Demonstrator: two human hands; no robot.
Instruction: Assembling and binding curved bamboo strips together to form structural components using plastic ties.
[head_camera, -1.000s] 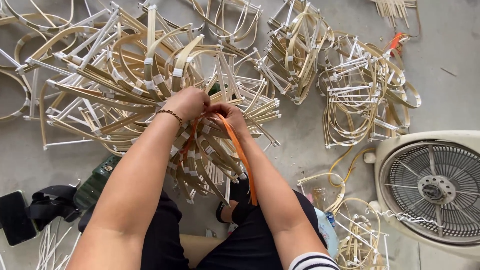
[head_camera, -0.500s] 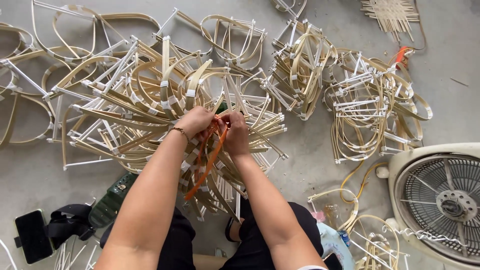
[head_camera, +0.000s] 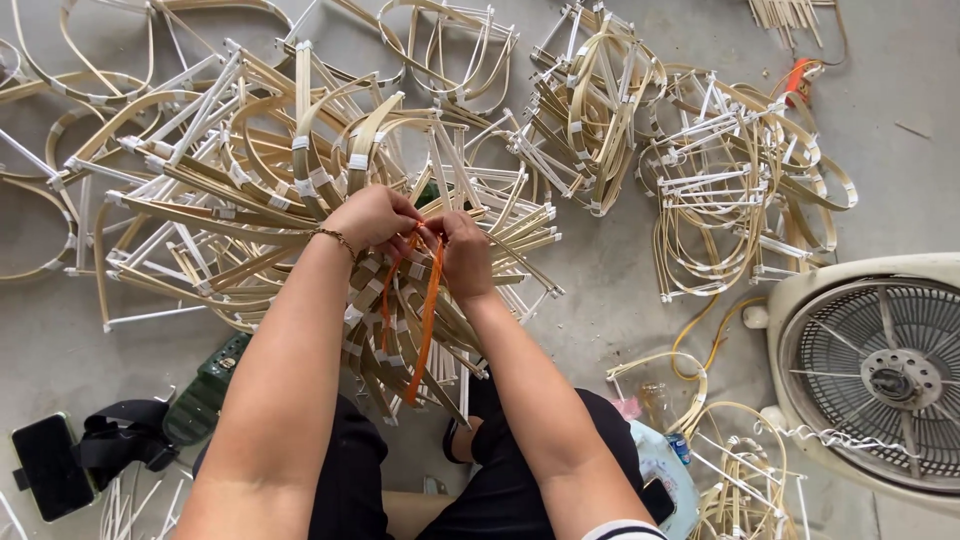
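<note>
I see both hands meeting over a bundle of bent cane frames (head_camera: 400, 300), which is my landmark here. Left hand (head_camera: 372, 217) is closed, fingers pinched on the top of an orange strip (head_camera: 428, 310). Right hand (head_camera: 463, 252) is closed on the same strip, just beside the left, knuckles touching or nearly so (can't tell which). The strip hangs down from the hands across the near side of the bundle, loose ends dangling toward my lap. A thin bracelet (head_camera: 335, 238) sits on the left wrist.

Left of the bundle, a big spread heap of cane frames (head_camera: 200, 170) with white tape joints lies on the grey floor (head_camera: 620, 270). Right of the bundle, well apart, two more piles of frames (head_camera: 740, 170). Further right and nearer me, a white fan (head_camera: 880, 370) lies face up. Near-left of the bundle: a green object (head_camera: 205, 390), a black strap (head_camera: 120, 440), a dark phone (head_camera: 50, 465).
</note>
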